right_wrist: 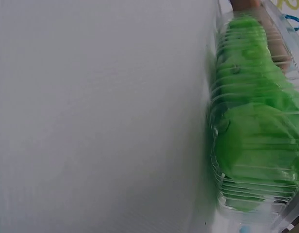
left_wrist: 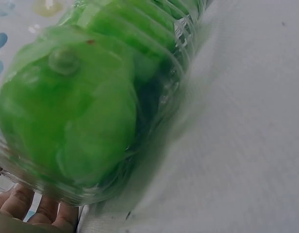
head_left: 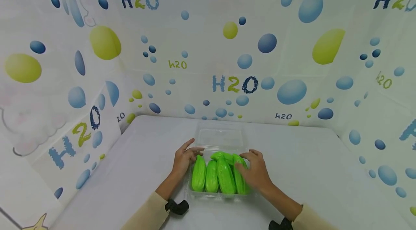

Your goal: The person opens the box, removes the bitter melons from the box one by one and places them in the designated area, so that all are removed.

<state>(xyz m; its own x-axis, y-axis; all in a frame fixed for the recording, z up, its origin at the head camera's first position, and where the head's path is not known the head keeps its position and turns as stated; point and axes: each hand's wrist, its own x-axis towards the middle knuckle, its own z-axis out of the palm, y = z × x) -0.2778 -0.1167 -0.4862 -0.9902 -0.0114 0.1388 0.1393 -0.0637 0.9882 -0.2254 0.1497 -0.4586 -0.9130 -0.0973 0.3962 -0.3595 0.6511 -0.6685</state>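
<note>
Green vegetables (head_left: 225,176) fill a box (head_left: 214,194), left hand's (head_left: 183,159) fingers spread at its rim, right hand's (head_left: 256,170) grip unclear.

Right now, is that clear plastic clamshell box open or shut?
Open: the clamshell box has its clear lid folded back on the far side, leaving the green gourd-like vegetables uncovered.
</note>
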